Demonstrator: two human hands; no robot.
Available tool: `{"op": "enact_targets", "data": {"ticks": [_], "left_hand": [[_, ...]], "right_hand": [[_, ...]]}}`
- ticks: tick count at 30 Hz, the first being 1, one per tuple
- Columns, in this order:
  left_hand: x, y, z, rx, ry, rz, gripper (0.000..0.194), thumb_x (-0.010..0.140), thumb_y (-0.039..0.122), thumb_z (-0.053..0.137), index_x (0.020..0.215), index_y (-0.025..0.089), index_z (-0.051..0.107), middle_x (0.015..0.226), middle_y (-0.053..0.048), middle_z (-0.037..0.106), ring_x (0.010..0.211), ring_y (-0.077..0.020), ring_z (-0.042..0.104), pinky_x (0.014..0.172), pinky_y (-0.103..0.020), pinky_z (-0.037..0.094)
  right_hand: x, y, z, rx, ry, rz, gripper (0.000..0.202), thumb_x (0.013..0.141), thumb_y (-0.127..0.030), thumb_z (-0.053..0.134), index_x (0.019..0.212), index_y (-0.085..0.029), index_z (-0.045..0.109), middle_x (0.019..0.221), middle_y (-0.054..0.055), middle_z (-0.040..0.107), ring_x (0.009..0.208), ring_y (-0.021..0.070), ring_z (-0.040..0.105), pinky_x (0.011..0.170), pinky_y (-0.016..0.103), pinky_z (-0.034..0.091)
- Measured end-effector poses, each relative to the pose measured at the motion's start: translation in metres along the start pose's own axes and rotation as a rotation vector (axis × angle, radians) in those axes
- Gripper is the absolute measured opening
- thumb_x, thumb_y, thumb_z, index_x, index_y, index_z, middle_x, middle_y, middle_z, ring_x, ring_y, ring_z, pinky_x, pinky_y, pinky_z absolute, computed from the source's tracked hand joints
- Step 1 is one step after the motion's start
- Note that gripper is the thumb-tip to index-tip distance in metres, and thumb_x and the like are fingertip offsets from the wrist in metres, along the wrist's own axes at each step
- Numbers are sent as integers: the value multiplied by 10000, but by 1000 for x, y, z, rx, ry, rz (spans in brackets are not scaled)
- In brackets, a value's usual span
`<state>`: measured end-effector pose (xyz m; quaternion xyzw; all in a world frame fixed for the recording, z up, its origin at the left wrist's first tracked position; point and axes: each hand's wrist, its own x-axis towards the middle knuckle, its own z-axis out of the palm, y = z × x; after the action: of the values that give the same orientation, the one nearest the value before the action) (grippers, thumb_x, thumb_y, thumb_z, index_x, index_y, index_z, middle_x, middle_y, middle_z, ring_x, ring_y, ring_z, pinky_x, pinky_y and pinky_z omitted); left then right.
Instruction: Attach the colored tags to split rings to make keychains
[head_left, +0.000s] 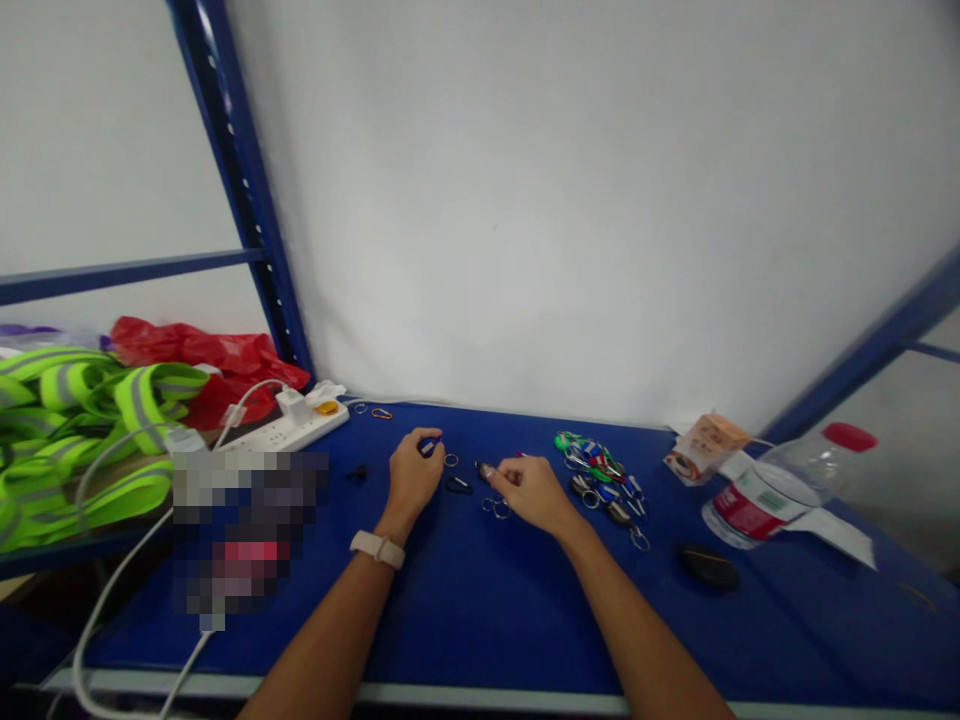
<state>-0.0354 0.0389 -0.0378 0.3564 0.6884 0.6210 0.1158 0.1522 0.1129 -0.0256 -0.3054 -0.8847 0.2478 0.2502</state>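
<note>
My left hand, with a pale band on its wrist, is closed around a blue carabiner over the blue table. My right hand pinches a small dark item, too small to make out fully. Just below its fingers lie metal rings. Between the hands are a single ring and a black carabiner. To the right of my right hand spreads a pile of coloured carabiners with rings.
A power strip with cables and yellow-green reflective straps occupy the left. Near the back lies an orange carabiner. On the right are a small box, a plastic bottle and a black object.
</note>
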Motion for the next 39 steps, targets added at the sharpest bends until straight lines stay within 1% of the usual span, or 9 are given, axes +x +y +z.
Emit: {"op": "enact_targets", "data": {"ticks": [4,10,16,19,22,26,28,32,39], "left_hand": [[-1,-6,2,-30,-30,50,252,630,75,704,836,214,743,852,-69,686,843,-239,608,927,-392,430],[-2,-13,7,-102,-99,134,263,660,113,739,900,222,740,867,-84,707,910,-281,631,987,-445,416],[-4,-10,9,214,-247,247,268,823,164,617,1082,174,685,1099,-100,704,1031,-253,635,981,-417,456],[-7,-5,8,281,-339,334,289,864,193,593,1144,176,658,1131,-84,696,1046,-230,626,970,-392,471],[-12,1,7,300,-425,411,300,880,203,582,1172,187,647,1119,-75,695,1051,-224,612,957,-384,476],[-18,5,5,295,-510,456,302,884,241,596,1180,199,643,1102,-71,694,1027,-217,610,949,-379,468],[-20,6,4,287,-544,456,336,882,289,612,1208,209,627,1111,-69,690,1013,-212,607,943,-375,466],[-22,5,4,299,-610,477,304,860,304,646,1156,238,660,1102,-41,694,1021,-207,574,949,-362,453],[-21,6,4,312,-622,479,298,817,266,695,1113,241,680,1069,-28,698,1012,-208,553,948,-352,442]], "right_hand": [[-3,-4,5,-69,-79,-16,395,860,-385,563,525,-178,596,465,-26,534,441,88,426,484,234,225],[-5,-6,8,-130,-108,-19,367,859,-367,573,545,-190,642,495,-11,582,440,95,437,491,254,215],[-6,-9,9,-123,-190,-44,364,867,-364,565,566,-178,649,498,-11,586,438,83,420,506,259,214],[-5,-9,6,-119,-205,-38,371,869,-363,554,560,-172,626,495,-15,572,443,81,417,503,254,207],[-3,-4,1,-125,-136,-18,400,883,-363,526,537,-170,574,489,-18,544,458,84,406,506,251,207],[3,8,-6,-172,98,94,435,903,-387,483,525,-173,504,490,-16,509,475,95,395,523,249,221],[4,13,-6,-172,165,150,445,909,-411,469,533,-177,494,491,-16,502,477,100,403,525,249,225],[4,16,-3,-162,199,154,453,905,-432,469,528,-180,474,482,-19,484,476,102,409,527,252,226],[4,14,0,-144,191,152,457,897,-435,472,517,-181,454,471,-22,464,473,100,389,529,255,224]]}}
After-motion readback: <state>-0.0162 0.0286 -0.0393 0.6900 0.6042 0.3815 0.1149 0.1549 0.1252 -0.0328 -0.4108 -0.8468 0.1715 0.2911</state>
